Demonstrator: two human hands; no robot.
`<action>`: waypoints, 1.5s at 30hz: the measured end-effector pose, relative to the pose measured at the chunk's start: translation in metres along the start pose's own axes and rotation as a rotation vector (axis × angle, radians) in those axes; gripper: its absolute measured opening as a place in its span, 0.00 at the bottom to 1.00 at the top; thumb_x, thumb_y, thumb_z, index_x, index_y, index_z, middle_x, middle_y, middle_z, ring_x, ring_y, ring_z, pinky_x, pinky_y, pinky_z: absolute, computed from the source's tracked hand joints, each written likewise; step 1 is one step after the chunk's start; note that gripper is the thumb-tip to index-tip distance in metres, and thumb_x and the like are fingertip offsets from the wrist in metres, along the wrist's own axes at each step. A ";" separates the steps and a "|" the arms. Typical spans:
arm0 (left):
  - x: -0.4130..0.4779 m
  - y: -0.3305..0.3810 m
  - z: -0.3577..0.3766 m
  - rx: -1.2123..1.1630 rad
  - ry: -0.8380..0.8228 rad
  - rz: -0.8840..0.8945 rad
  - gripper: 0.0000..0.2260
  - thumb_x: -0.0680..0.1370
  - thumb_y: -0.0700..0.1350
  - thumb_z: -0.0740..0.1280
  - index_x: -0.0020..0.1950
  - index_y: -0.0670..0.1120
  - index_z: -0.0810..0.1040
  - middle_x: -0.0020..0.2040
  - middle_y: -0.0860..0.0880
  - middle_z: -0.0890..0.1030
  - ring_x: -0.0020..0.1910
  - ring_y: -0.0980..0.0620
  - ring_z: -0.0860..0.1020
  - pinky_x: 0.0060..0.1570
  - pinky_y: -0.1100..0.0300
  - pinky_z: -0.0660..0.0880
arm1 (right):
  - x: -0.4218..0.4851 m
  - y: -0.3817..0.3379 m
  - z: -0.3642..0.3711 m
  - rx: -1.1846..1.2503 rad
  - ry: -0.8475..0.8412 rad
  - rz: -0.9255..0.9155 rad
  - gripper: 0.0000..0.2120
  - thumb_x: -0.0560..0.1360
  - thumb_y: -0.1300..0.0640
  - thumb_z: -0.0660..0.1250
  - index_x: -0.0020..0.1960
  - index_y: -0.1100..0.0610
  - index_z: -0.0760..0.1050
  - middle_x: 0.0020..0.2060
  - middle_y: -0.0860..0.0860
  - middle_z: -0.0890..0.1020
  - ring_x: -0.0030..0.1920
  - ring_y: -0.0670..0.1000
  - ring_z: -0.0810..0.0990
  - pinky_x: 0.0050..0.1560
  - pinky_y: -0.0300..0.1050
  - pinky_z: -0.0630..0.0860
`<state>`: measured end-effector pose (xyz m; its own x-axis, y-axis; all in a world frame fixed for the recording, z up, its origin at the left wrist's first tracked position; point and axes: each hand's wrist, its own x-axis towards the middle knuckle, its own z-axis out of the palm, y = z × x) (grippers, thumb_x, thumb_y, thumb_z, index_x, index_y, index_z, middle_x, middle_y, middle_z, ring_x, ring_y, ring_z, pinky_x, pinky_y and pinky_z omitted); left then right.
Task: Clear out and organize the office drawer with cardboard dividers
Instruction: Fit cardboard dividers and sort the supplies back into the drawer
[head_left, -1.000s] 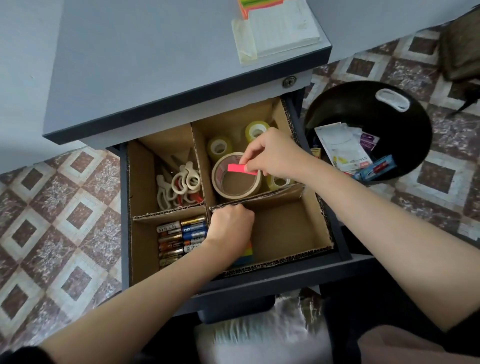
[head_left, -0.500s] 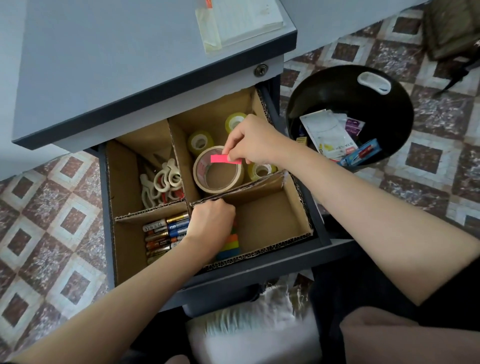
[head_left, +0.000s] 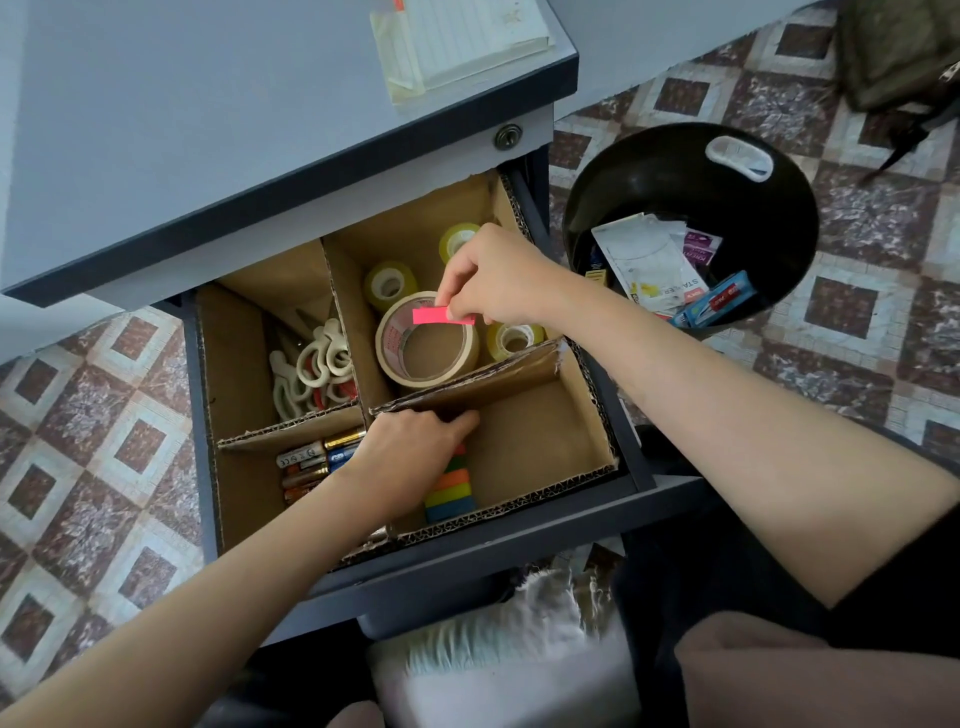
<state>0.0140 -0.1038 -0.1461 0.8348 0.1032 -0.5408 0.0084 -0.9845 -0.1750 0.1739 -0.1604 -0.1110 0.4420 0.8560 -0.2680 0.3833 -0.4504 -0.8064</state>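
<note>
The open drawer (head_left: 524, 535) holds cardboard dividers (head_left: 467, 387) that split it into four compartments. My right hand (head_left: 493, 280) pinches a pink sticky flag (head_left: 441, 315) above the large brown tape roll (head_left: 427, 345) in the back right compartment. My left hand (head_left: 410, 449) reaches into the front right compartment, fingers against the divider, over a pad of coloured sticky flags (head_left: 451, 491). Batteries (head_left: 317, 462) lie in the front left compartment. Scissors (head_left: 317, 369) fill the back left one. Small clear tape rolls (head_left: 390, 285) sit around the big roll.
A black bin (head_left: 691, 176) with paper scraps and wrappers stands on the tiled floor to the right of the drawer. A notepad (head_left: 462, 41) lies on the grey desk top above. A dark bag (head_left: 904, 57) sits at the far right.
Both hands keep their places over the drawer; the view has shifted slightly. The pink flag stays pinched over the tape roll.
</note>
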 end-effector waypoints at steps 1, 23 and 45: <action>-0.001 -0.001 0.001 0.010 0.005 0.027 0.22 0.81 0.39 0.54 0.74 0.51 0.55 0.54 0.48 0.79 0.52 0.46 0.79 0.45 0.55 0.74 | 0.000 0.000 0.000 -0.001 -0.002 -0.002 0.09 0.70 0.67 0.69 0.47 0.58 0.84 0.37 0.46 0.78 0.33 0.42 0.73 0.29 0.28 0.68; -0.003 -0.001 0.002 0.017 -0.018 0.036 0.18 0.81 0.38 0.54 0.71 0.48 0.64 0.55 0.47 0.77 0.52 0.46 0.78 0.47 0.55 0.74 | 0.002 0.003 0.002 -0.018 -0.020 -0.003 0.08 0.71 0.66 0.69 0.48 0.58 0.83 0.40 0.48 0.79 0.32 0.43 0.73 0.31 0.30 0.70; -0.058 -0.049 0.017 -0.817 0.840 -0.234 0.08 0.76 0.35 0.66 0.54 0.41 0.79 0.49 0.48 0.78 0.43 0.61 0.76 0.46 0.78 0.70 | -0.028 -0.002 -0.013 0.253 0.073 0.203 0.10 0.75 0.69 0.64 0.56 0.65 0.78 0.34 0.57 0.80 0.28 0.47 0.79 0.30 0.37 0.78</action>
<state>-0.0436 -0.0593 -0.1202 0.8628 0.4665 0.1949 0.3015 -0.7843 0.5422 0.1715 -0.1862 -0.0947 0.5496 0.7303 -0.4056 0.0717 -0.5249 -0.8481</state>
